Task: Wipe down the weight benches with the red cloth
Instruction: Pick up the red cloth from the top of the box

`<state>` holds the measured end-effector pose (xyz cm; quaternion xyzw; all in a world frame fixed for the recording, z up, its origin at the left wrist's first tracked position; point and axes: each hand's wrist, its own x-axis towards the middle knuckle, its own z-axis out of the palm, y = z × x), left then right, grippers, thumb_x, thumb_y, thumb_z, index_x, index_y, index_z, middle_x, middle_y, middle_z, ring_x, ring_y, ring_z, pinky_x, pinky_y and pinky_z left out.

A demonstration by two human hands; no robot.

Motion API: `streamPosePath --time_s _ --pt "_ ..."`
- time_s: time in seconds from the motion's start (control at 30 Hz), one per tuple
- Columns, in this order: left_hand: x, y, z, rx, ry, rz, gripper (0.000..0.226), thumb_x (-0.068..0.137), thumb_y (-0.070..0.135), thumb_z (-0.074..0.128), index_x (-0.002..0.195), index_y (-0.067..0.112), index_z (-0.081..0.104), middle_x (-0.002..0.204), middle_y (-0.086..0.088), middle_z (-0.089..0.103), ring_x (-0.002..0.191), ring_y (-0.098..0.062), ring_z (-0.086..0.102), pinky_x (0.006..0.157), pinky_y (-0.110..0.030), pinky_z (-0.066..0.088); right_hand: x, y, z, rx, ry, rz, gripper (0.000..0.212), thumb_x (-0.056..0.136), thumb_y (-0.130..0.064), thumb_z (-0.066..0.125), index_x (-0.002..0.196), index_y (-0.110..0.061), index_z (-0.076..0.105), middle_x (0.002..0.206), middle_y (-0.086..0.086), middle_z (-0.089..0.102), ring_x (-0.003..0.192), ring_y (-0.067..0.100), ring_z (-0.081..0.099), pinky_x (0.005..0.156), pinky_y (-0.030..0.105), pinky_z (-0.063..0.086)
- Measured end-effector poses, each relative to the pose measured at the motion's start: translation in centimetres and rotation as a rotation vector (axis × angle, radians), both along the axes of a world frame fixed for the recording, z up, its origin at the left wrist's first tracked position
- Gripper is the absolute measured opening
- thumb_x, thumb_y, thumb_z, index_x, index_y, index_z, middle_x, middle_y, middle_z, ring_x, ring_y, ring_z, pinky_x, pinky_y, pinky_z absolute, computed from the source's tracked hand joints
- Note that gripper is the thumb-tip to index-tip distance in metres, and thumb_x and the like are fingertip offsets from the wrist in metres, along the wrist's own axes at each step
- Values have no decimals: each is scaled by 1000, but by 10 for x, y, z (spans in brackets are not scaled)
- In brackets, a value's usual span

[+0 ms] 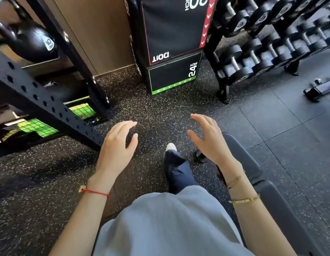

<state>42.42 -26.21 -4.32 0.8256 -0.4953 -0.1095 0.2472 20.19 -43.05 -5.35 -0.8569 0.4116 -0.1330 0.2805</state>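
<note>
My left hand (118, 145) and my right hand (208, 139) both hover in front of me over the speckled floor, fingers spread and curved, holding nothing. A black padded weight bench (241, 159) runs along my right side, partly under my right forearm. A sliver of red (220, 175) shows between my right wrist and the bench edge; I cannot tell whether it is the red cloth. My leg and one shoe (171, 146) stand beside the bench.
A black perforated rack beam (40, 100) crosses the left. Stacked black plyo boxes (171, 52) stand straight ahead. A dumbbell rack (267, 43) fills the upper right, and a loose black bar piece (319, 87) lies on the floor at far right.
</note>
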Motion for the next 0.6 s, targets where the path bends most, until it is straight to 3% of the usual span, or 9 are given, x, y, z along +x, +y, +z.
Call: streamPosePath --time_s 0.23,0.6 --pt "75 -120 10 -10 -26 89 36 99 24 53 135 19 56 139 2 56 132 -12 46 112 -26 31 79 -142 6 -5 -21 53 51 95 -30 60 142 -16 47 143 -1 50 136 18 40 115 41 33" --pt "187 -296 24 -68 -36 151 36 99 21 54 134 16 58 136 0 59 130 -13 48 111 -25 33 192 -329 24 -45 4 89 50 95 -27 61 141 -13 48 140 2 53 134 21 42 115 37 32"
